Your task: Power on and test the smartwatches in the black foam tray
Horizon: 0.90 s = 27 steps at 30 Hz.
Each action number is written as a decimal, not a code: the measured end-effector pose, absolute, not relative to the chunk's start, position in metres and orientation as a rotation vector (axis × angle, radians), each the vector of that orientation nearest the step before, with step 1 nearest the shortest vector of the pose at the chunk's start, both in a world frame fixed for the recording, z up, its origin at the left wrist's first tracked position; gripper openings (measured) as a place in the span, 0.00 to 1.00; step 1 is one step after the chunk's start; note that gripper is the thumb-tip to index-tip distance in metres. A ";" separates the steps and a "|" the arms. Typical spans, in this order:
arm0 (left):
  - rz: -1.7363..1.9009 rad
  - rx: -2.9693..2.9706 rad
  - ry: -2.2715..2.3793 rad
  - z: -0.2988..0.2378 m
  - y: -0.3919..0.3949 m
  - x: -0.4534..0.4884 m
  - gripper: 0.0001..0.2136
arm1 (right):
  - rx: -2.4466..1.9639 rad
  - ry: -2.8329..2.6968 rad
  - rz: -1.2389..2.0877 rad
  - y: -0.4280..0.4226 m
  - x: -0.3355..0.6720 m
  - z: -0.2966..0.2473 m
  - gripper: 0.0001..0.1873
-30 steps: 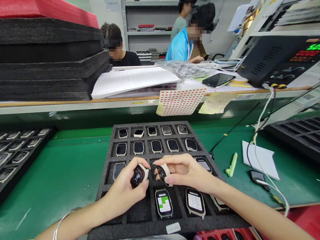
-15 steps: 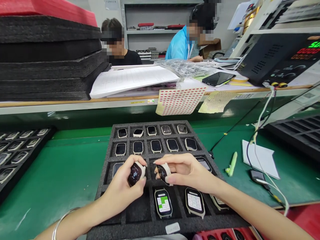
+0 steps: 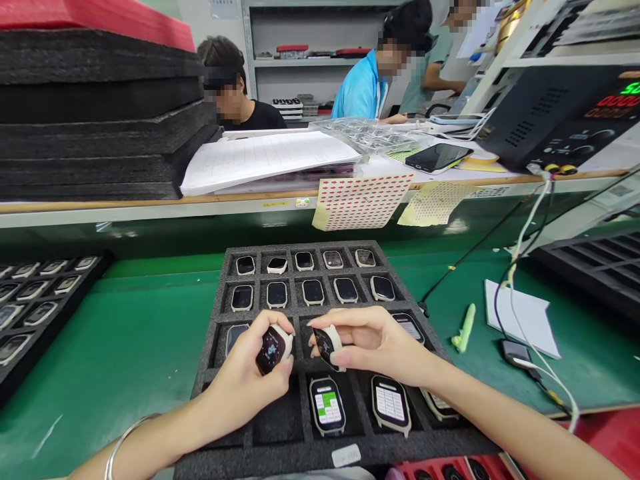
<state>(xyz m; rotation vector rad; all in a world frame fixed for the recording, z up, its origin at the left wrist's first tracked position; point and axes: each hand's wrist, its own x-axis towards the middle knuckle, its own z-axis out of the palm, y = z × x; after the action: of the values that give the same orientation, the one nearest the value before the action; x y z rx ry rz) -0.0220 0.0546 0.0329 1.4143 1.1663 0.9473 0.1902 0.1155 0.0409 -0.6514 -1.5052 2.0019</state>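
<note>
My left hand (image 3: 250, 363) is closed round a smartwatch body (image 3: 273, 348), thumb and forefinger on its pale case, its dark screen lit with a small figure. Between the thumb and fingers of my right hand (image 3: 373, 340) is a second strapless watch (image 3: 327, 345), tilted, its screen also lit. Both are held above a black foam tray (image 3: 345, 247) with square compartments. In its front row lie a watch showing a green and white grid (image 3: 327, 407) and a watch with a white grid (image 3: 390, 403). Dark-screened watches (image 3: 313, 291) fill the back rows. My hands cover part of the third row.
Another watch tray (image 3: 95, 270) lies at left, and a black slotted tray (image 3: 595, 267) at right. Cables (image 3: 520, 280), a green pen-like tool (image 3: 465, 328) and white paper (image 3: 530, 317) lie to the right. Foam sheets (image 3: 100, 140) are stacked on the shelf. Several people sit or stand beyond.
My hands and both watches stay almost still. Behind the shelf, another person has come into view at the upper right, and the person in black has raised their head slightly.
</note>
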 end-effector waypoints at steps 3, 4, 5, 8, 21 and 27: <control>0.952 1.407 1.145 0.034 0.054 -0.022 0.13 | -0.655 -1.511 2.017 0.115 0.190 0.041 0.20; 0.959 1.403 1.140 0.034 0.054 -0.022 0.13 | -0.648 -1.516 2.018 0.115 0.190 0.041 0.21; 0.963 1.399 1.142 0.034 0.053 -0.022 0.13 | -0.643 -1.526 2.015 0.115 0.190 0.040 0.21; 0.957 1.390 1.160 0.033 0.052 -0.023 0.13 | -0.648 -1.555 1.991 0.115 0.190 0.039 0.20; 1.138 1.301 1.155 0.028 0.053 -0.023 0.12 | -0.666 -1.502 2.014 0.116 0.190 0.042 0.21; 1.093 1.091 0.909 0.023 0.060 -0.018 0.21 | -0.809 -1.334 2.068 0.118 0.188 0.040 0.22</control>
<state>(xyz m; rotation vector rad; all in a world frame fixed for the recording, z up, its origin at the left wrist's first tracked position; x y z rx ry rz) -0.0184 0.0599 0.0226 1.0909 0.9095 1.0934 0.1882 0.1182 0.0399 -0.8088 -1.3336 2.0682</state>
